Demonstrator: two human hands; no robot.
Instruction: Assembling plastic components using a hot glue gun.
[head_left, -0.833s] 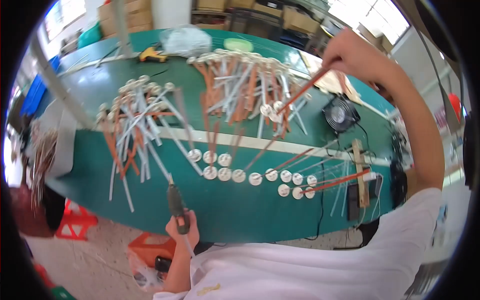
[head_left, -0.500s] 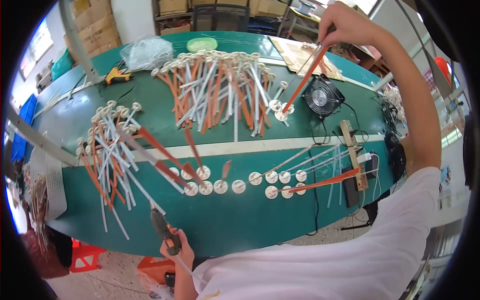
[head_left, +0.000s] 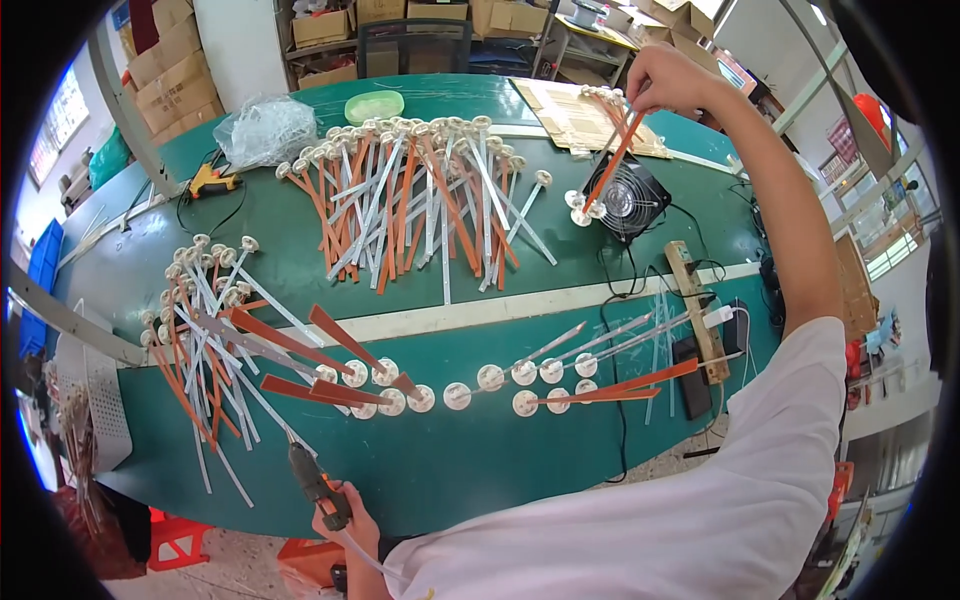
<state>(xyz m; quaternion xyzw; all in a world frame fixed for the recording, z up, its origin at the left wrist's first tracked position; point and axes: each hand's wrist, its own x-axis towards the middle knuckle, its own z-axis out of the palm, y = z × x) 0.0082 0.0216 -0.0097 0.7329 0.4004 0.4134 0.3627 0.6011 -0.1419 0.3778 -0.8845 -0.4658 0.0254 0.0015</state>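
right fingers, pinching strips, have brought discs nearer the fan; left fingers grip glue gun

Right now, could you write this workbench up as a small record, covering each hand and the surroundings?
Left hand: holding a dark glue gun
Right hand: raised, pinching an orange strip with white discs at its lower end
Near right hand: black fan
Table: green
Near side: loose rows of discs with strips
Far side: crumpled plastic bag, green bowl
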